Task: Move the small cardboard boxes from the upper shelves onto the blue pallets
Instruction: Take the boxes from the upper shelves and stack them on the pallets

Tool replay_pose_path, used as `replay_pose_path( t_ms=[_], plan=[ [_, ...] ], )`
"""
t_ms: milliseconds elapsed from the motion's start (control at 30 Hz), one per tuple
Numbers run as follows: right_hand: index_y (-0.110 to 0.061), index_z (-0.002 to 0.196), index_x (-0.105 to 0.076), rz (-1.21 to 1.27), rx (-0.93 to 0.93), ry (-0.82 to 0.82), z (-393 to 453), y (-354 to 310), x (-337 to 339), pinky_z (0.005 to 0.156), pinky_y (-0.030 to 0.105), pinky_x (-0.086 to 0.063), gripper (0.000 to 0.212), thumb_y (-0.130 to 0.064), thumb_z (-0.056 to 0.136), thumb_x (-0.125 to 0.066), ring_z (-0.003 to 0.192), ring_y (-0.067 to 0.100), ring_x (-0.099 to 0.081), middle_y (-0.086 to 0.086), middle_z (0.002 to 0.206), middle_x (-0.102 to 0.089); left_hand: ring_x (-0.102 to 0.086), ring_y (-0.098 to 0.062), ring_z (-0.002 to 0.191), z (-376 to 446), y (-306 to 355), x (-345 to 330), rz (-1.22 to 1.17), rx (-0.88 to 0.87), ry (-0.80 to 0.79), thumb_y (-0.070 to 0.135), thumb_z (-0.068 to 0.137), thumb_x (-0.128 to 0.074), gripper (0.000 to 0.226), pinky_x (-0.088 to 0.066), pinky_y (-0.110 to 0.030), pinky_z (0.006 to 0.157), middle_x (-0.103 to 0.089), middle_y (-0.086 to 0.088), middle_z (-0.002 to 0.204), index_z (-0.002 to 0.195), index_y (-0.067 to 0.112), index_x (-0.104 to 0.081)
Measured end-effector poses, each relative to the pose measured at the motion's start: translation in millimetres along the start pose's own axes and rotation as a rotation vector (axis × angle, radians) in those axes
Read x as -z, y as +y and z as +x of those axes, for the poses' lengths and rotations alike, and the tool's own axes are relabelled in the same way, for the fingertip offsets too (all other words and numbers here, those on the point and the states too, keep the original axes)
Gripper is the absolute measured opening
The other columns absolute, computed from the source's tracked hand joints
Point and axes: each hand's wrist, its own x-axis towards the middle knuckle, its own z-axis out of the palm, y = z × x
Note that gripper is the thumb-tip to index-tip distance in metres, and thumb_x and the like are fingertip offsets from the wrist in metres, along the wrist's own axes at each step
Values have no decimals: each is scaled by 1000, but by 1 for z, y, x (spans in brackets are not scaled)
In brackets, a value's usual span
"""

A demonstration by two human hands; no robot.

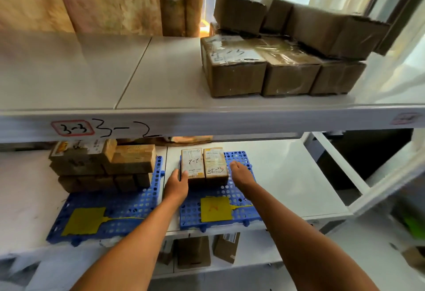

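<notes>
Two small cardboard boxes (203,163) with white labels lie side by side on the right blue pallet (239,212) on the lower shelf. My left hand (176,185) presses against the left box's side, fingers wrapped on its edge. My right hand (241,174) lies flat on the pallet beside the right box, fingers apart, touching or nearly touching it. Several brown cardboard boxes (276,44) are stacked at the right of the upper shelf (115,115). The left blue pallet (128,205) carries a stack of several boxes (103,166).
Each pallet has a yellow tag (215,209) on its front part. The upper shelf's left half is bare white board. Below the lower shelf stand more boxes (195,251). A white frame (345,171) juts out at the right.
</notes>
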Motion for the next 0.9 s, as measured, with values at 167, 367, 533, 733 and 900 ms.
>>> replay_pose_path(
  t_ms=[167,367,533,733,900],
  plan=[
    [-5,101,-58,-91,141,36,-39,-27,49,90,39,-41,33,-22,110,-31,101,31,-54,21,107,-58,-42,-30,141,-46,51,25,108,-183,98,41,106,-33,53,-37,-40,110,-41,-10,157,154,17,-38],
    [-4,137,-57,-110,308,10,-120,-80,113,104,35,-42,45,-33,110,-35,124,31,-57,19,136,-60,-23,-25,151,-126,148,55,262,-517,177,39,107,-30,50,-19,-45,122,-27,-5,165,154,22,-37],
    [-4,151,-44,-242,409,-4,-189,-112,140,120,44,-31,46,-18,111,-26,146,37,-40,26,157,-40,-42,-33,140,-184,198,74,350,-496,107,43,104,-32,52,-30,-47,117,-50,-15,149,141,12,-52],
    [-10,145,-54,-463,528,-63,-232,-125,148,114,47,-40,58,-49,106,-39,136,34,-51,16,150,-53,-48,-28,133,-241,208,88,507,-545,46,39,105,-28,43,-40,-45,107,-50,-8,150,137,31,-55],
    [-11,97,-75,-401,736,107,-258,-138,165,85,44,-55,38,-37,104,-48,91,26,-67,11,97,-74,-60,-16,72,-270,233,111,411,-734,356,67,90,-22,58,-37,-30,65,-68,1,81,73,26,-61]
  ],
)
